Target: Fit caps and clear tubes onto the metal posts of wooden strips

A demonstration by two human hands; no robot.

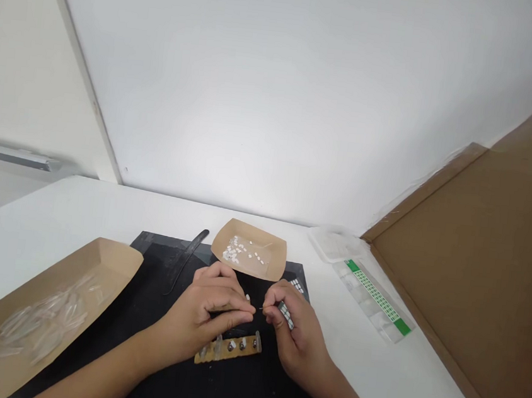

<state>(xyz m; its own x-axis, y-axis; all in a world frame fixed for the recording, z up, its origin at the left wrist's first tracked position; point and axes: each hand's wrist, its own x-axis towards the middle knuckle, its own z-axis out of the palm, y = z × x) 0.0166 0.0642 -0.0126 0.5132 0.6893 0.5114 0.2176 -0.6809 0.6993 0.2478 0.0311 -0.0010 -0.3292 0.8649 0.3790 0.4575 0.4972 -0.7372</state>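
Observation:
My left hand (219, 302) is closed, with thumb and fingertips pinched together. Something tan shows between its thumb and fingers, and a small white piece sits just beyond the fingertips; what it grips is mostly hidden. Facing it, my right hand (294, 335) is closed in a pinch, and a thin, tiny bit sticks out from its fingertips toward the left. Below the hands lies a brown strip (225, 356) with a row of dark round spots, small white pieces and clear nail-shaped tips standing on it. A sheet of white pieces (297, 285) lies partly behind the right hand.
A cardboard tray (251, 228) with white pieces stands behind the hands. Another cardboard tray (118, 252) at left holds clear nail-shaped tips. A curved black nail file (186, 260) lies on the black mat (152, 374). Green-labelled clear packaging (376, 299) and a cardboard panel (472, 271) are at right.

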